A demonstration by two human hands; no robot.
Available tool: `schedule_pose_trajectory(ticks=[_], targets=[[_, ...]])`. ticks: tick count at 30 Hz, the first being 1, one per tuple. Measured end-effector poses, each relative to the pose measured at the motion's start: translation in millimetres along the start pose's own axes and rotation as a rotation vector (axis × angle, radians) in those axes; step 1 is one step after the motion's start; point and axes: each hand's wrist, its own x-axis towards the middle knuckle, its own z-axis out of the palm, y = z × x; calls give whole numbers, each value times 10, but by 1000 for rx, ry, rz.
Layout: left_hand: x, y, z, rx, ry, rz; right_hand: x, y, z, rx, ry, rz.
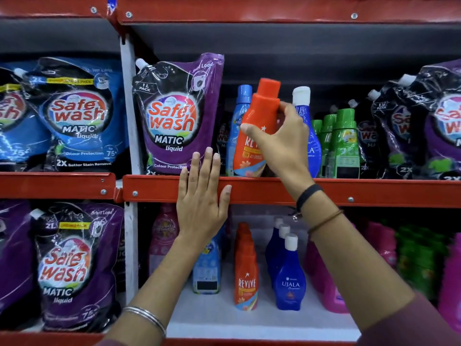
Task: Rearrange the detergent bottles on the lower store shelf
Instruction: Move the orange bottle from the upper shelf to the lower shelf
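My right hand is shut on an orange Revive bottle, which tilts left with its base at the front of the upper shelf. My left hand lies flat and open against the red edge of that shelf, fingers up. On the lower white shelf stand a row of orange Revive bottles, a row of blue Ujala bottles, a light blue bottle partly behind my left forearm, and pink bottles.
A purple Safe Wash pouch leans left of the held bottle. Behind it stand a light blue bottle, a dark blue Ujala bottle and green bottles. More pouches fill the left bay and right side. Pink and green bottles crowd the lower right.
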Motion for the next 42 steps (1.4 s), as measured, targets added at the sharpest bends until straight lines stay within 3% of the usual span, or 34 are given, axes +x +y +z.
schedule_pose_trajectory(ticks=[4,12,31,42], targets=[[-5,5,8,0,5,5,-26,-157,-279,81,62,-31],[-69,90,10,3,10,33,-509,77,-561,191,-114,137],[-116,66,122,28,85,114,-2051,1630,-80,-51,-460,486],[-117,69,148,22,116,117,-2137,1838,88,-82,-550,517]])
